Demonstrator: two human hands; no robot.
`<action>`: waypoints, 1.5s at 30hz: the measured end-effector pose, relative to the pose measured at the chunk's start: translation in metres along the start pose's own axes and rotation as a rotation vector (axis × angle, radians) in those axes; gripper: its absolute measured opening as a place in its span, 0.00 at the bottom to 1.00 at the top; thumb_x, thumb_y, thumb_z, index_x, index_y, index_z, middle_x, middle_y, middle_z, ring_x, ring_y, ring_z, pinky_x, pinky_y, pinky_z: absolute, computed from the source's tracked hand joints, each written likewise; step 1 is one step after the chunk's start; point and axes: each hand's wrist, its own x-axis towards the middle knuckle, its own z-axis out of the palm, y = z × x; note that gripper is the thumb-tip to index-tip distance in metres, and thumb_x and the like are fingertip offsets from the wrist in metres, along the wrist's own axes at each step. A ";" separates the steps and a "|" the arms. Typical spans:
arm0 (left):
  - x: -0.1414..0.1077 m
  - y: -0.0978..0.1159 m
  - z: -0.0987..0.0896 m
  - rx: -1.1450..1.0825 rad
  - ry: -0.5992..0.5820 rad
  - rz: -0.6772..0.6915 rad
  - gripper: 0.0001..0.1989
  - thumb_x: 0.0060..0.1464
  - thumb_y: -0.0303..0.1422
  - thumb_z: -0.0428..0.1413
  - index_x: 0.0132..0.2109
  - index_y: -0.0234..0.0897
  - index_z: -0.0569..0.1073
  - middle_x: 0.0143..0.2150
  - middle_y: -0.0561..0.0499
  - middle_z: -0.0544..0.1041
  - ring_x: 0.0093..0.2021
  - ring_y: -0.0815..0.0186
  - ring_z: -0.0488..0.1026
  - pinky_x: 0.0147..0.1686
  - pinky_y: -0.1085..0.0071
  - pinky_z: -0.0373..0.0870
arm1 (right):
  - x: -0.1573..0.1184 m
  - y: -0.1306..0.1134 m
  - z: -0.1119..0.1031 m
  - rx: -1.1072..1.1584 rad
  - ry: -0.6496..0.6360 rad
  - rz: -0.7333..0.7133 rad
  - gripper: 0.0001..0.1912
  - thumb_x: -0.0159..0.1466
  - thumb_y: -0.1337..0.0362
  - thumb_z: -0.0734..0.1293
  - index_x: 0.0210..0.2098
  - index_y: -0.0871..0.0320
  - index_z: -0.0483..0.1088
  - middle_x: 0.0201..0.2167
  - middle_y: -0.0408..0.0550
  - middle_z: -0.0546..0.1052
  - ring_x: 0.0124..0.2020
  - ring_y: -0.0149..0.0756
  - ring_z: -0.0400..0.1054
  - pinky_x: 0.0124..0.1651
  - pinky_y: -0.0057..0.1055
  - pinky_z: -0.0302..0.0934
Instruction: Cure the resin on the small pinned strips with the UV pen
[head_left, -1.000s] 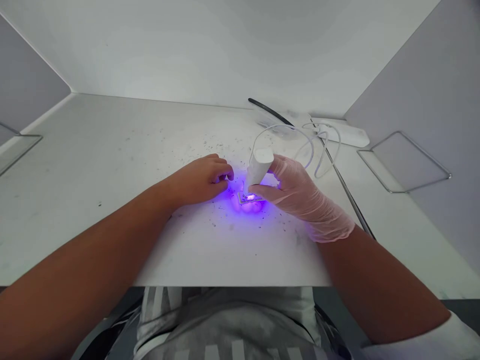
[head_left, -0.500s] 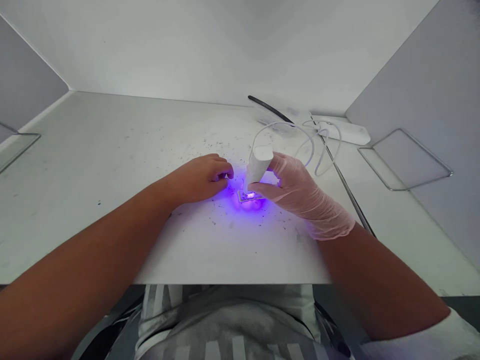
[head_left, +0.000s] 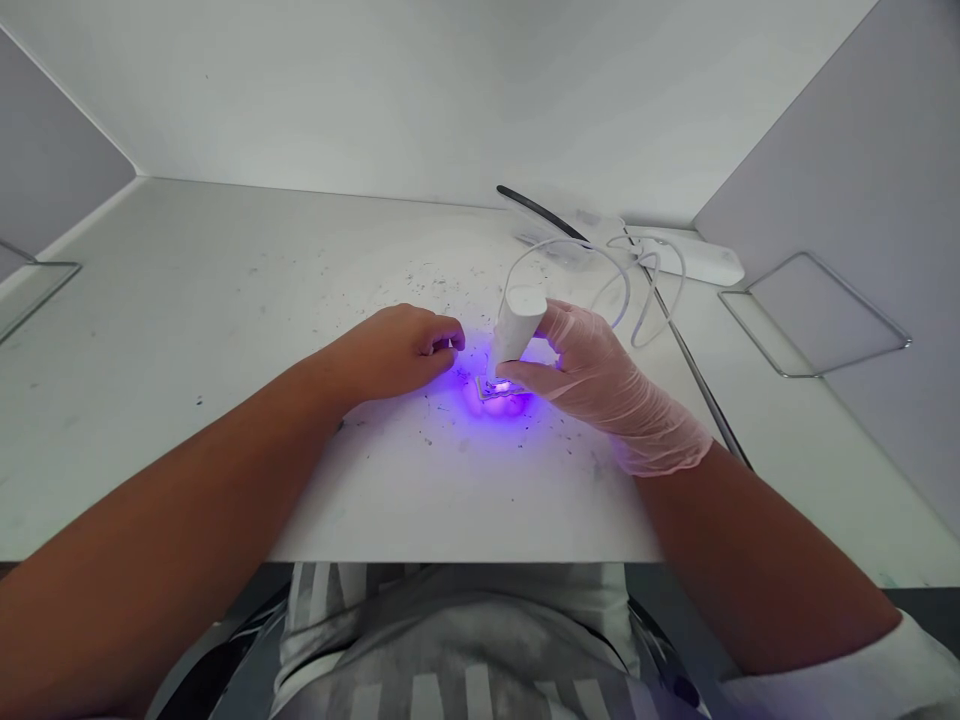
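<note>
A white handheld lamp (head_left: 517, 322) is gripped in my gloved right hand (head_left: 589, 370), tilted, with its lower end over a small flat piece (head_left: 491, 389) on the white table (head_left: 465, 500). Violet light glows under the lamp and spreads on the tabletop around the piece. My bare left hand (head_left: 409, 350) rests on the table to the left of the lamp, its fingers curled and the thumb close to the index finger. Whether anything sits between those fingers is too small to tell.
A white cable (head_left: 555, 240) loops from the lamp towards a white power strip (head_left: 694, 258). A black strip (head_left: 544, 212) on clear plastic lies at the back. A metal rod (head_left: 694, 370) and a wire frame (head_left: 817, 315) are on the right. Dark specks dot the table.
My left hand has shifted very slightly, its fingertips drawn closer together. The lamp and my right hand hold nearly the same place.
</note>
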 end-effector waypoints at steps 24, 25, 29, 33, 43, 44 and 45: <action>-0.013 -0.001 -0.022 0.031 -0.080 -0.114 0.22 0.60 0.43 0.55 0.57 0.48 0.83 0.49 0.52 0.87 0.43 0.61 0.81 0.44 0.66 0.72 | 0.000 -0.007 -0.001 -0.018 0.036 0.006 0.02 0.61 0.65 0.71 0.34 0.55 0.74 0.32 0.43 0.78 0.33 0.35 0.72 0.38 0.35 0.64; -0.013 -0.002 -0.022 0.024 -0.085 -0.115 0.22 0.60 0.43 0.55 0.57 0.49 0.83 0.50 0.52 0.87 0.44 0.61 0.81 0.44 0.66 0.72 | 0.000 -0.007 -0.001 -0.017 0.042 0.006 0.03 0.61 0.65 0.71 0.34 0.55 0.74 0.33 0.43 0.78 0.33 0.35 0.72 0.37 0.35 0.63; -0.013 -0.005 -0.023 0.004 -0.091 -0.111 0.22 0.60 0.44 0.55 0.58 0.50 0.82 0.53 0.53 0.87 0.48 0.61 0.81 0.47 0.66 0.72 | 0.000 -0.008 0.000 -0.009 0.059 -0.008 0.02 0.60 0.67 0.71 0.34 0.55 0.74 0.33 0.43 0.78 0.33 0.35 0.72 0.36 0.34 0.63; -0.013 -0.007 -0.021 0.019 -0.065 -0.104 0.22 0.60 0.44 0.55 0.57 0.50 0.83 0.50 0.53 0.87 0.45 0.62 0.81 0.45 0.67 0.72 | 0.001 -0.007 0.001 -0.008 0.063 -0.004 0.03 0.59 0.67 0.70 0.35 0.55 0.75 0.33 0.43 0.78 0.32 0.34 0.71 0.36 0.34 0.63; -0.013 0.001 -0.022 0.065 -0.077 -0.135 0.22 0.61 0.44 0.54 0.58 0.49 0.82 0.49 0.52 0.87 0.43 0.61 0.80 0.44 0.65 0.71 | 0.003 -0.006 -0.002 -0.034 0.022 -0.002 0.03 0.60 0.65 0.71 0.33 0.56 0.73 0.32 0.45 0.78 0.33 0.36 0.72 0.38 0.36 0.64; -0.013 0.002 -0.021 0.070 -0.077 -0.137 0.22 0.61 0.44 0.54 0.58 0.49 0.82 0.49 0.52 0.87 0.43 0.61 0.80 0.43 0.65 0.71 | 0.002 -0.005 -0.002 -0.037 0.026 -0.005 0.03 0.61 0.65 0.71 0.33 0.56 0.73 0.32 0.44 0.78 0.33 0.36 0.72 0.38 0.36 0.64; -0.013 0.003 -0.021 0.076 -0.071 -0.133 0.22 0.61 0.44 0.54 0.58 0.49 0.83 0.47 0.52 0.87 0.42 0.61 0.80 0.42 0.65 0.70 | 0.002 -0.005 -0.001 -0.040 0.031 -0.007 0.03 0.61 0.65 0.72 0.33 0.55 0.73 0.32 0.44 0.78 0.33 0.36 0.71 0.37 0.35 0.63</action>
